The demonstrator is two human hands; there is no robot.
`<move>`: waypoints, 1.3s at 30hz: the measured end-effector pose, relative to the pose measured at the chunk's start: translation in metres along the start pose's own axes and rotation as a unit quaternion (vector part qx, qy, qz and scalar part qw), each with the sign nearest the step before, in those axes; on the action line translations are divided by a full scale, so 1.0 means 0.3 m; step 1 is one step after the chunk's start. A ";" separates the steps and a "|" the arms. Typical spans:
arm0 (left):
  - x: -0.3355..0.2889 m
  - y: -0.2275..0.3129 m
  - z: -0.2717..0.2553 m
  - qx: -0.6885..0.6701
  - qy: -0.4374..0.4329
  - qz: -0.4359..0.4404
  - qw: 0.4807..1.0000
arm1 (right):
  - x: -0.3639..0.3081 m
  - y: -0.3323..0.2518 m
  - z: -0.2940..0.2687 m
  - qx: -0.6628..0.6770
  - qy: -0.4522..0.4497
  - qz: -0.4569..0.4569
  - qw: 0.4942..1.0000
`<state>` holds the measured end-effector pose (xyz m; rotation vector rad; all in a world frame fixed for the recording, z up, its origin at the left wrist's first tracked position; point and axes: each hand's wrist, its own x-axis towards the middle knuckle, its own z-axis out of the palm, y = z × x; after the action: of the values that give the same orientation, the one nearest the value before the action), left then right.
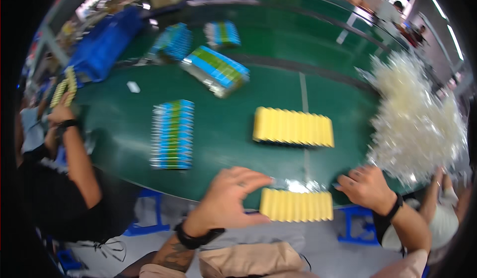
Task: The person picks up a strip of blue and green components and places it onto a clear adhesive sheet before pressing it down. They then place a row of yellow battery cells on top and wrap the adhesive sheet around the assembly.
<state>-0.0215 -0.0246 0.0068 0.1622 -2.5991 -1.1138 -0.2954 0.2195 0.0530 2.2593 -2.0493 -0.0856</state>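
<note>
A pale-yellow ridged pack lies along the near table edge, with crumpled clear plastic film against its far side. My left hand grips the pack's left end, thumb at the near corner and forefinger reaching to the film. At the film's right end is my right hand, its fingers curled in a pinch. A small dark spot shows at those fingertips; what they hold is unclear. Farther back on the green table, a second yellow ridged pack stands apart from both hands.
Blue-and-green wrapped packs lie to the left, and more sit farther back. A heap of clear plastic bags covers the table's right end. At the left, another person's hand holds yellow pieces near a blue bin.
</note>
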 end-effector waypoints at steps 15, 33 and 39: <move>0.026 0.126 0.013 0.126 -0.188 -0.036 0.973 | 0.013 -0.067 -0.082 0.091 0.040 0.094 0.991; 0.060 0.030 0.085 -0.116 0.039 -0.115 0.986 | 0.412 -0.152 -0.102 0.308 -0.190 -0.046 0.931; 0.090 0.004 0.084 -0.191 0.101 -0.159 0.963 | 0.513 -0.126 -0.081 0.328 -0.214 -0.010 0.920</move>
<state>-0.0552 -0.0126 -0.0023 0.5866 -2.1776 -1.5925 -0.2405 0.0708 0.0762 2.8532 -2.5757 0.1443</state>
